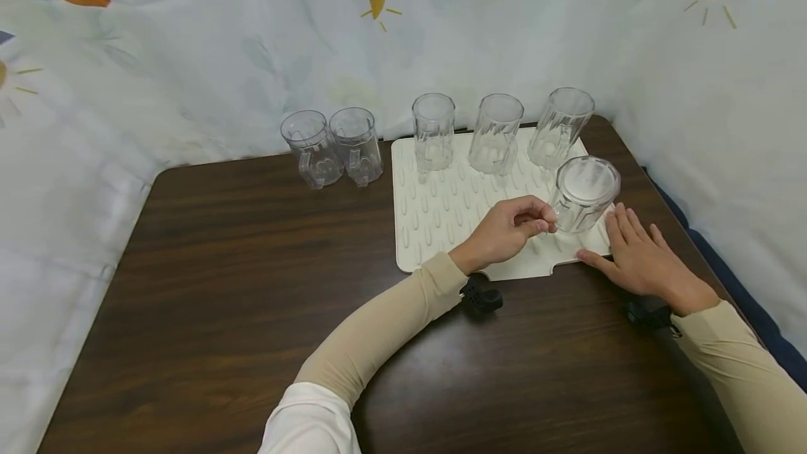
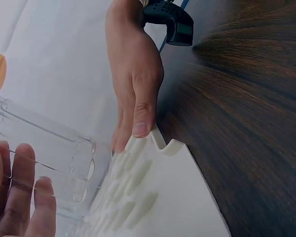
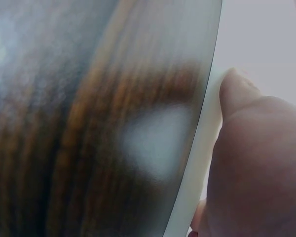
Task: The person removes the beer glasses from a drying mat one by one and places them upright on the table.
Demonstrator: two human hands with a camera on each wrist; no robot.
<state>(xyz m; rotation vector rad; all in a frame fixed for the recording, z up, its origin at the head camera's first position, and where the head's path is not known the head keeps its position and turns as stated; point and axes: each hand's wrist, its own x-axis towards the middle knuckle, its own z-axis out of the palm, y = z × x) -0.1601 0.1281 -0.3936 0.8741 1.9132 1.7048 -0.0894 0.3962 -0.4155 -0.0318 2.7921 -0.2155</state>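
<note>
A clear glass mug (image 1: pixel 586 195) stands upside down at the front right of a white ridged drying mat (image 1: pixel 416 244). My left hand (image 1: pixel 506 228) pinches its left side, where the handle appears to be. In the left wrist view, left-hand fingers (image 2: pixel 22 182) lie close against the clear wall of the mug (image 2: pixel 59 153). My right hand (image 1: pixel 649 258) has its fingers spread and rests on the mat's front right corner. The right wrist view shows only part of that hand (image 3: pixel 261 163) at the mat's pale edge.
Three clear glasses (image 1: pixel 433 132) stand in a row along the back of the mat. Left of the mat, two clear mugs (image 1: pixel 315 153) with handles stand side by side on the dark wooden table (image 1: pixel 252 265). A patterned white cloth (image 1: pixel 208 54) hangs behind and beside the table.
</note>
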